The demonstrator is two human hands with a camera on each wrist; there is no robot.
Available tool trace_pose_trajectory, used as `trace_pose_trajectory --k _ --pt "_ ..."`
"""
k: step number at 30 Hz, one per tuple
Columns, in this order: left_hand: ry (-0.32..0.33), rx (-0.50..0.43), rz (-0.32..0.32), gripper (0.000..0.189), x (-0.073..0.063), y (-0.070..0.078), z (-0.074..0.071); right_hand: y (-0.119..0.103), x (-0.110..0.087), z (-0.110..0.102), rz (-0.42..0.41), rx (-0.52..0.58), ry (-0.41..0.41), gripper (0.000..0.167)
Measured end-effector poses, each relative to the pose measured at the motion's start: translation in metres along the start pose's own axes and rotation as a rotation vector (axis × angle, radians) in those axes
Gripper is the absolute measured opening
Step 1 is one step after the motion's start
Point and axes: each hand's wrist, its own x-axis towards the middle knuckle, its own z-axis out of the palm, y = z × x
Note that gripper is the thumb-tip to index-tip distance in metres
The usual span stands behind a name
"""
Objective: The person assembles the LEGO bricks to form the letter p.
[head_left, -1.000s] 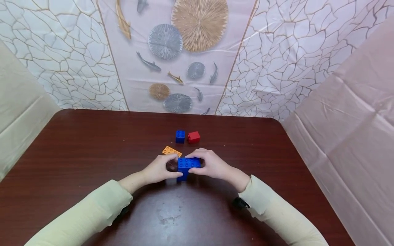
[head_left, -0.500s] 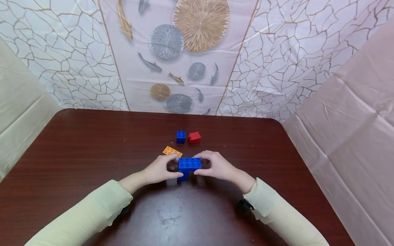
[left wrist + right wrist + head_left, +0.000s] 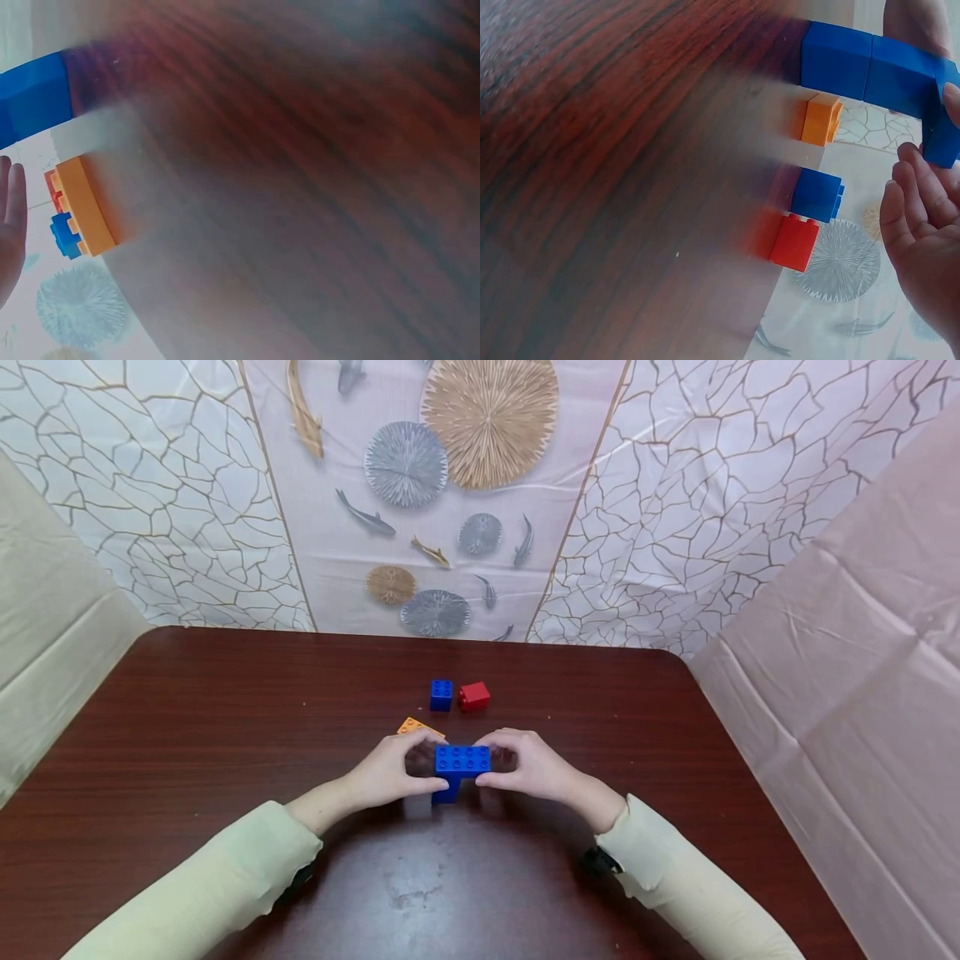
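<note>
A long blue toy building brick [image 3: 462, 760], studs up, tops a stack of blue bricks [image 3: 446, 791] and juts out to the right. Two bricks of that stack [image 3: 866, 71] show below it in the right wrist view. My left hand [image 3: 386, 772] holds the stack's left side, thumb in front and fingers behind. My right hand [image 3: 536, 767] pinches the overhanging right end of the long brick between thumb and fingers. In the left wrist view only the stack's blue side [image 3: 37, 97] and some fingers [image 3: 11, 199] show.
Behind my left fingers an orange eight-stud brick [image 3: 412, 726] lies partly hidden. Farther back on the dark wooden table [image 3: 225, 718] stand a blue brick [image 3: 441, 695] and a red brick [image 3: 474, 697] on its side. A patterned cloth [image 3: 315, 568] hangs beyond the table's far edge.
My right hand has slid right along the long brick to its end, uncovering more studs. My left fingers have shifted slightly right, hiding more of the orange brick. The stack stays nearly in place.
</note>
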Motion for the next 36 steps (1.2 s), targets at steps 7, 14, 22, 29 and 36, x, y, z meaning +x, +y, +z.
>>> trace_pose_trajectory --k 7,14,22,29,36 --pt "0.042 -0.029 0.025 0.038 0.0 0.002 -0.001 0.0 0.001 0.0 0.025 0.011 -0.02 0.038" --pt "0.038 -0.059 0.021 0.033 0.001 0.001 0.0 0.003 0.006 -0.009 0.048 -0.017 -0.115 0.043" --pt "0.053 -0.084 0.006 0.033 0.001 0.0 0.0 0.027 0.038 -0.024 0.124 -0.093 -0.071 0.044" --pt "0.049 -0.072 0.007 0.034 0.003 -0.001 0.002 0.045 0.07 -0.03 0.242 -0.11 0.033 0.048" --pt "0.051 -0.079 0.004 0.033 0.003 -0.002 0.003 0.056 0.09 -0.021 0.297 -0.154 0.03 0.054"
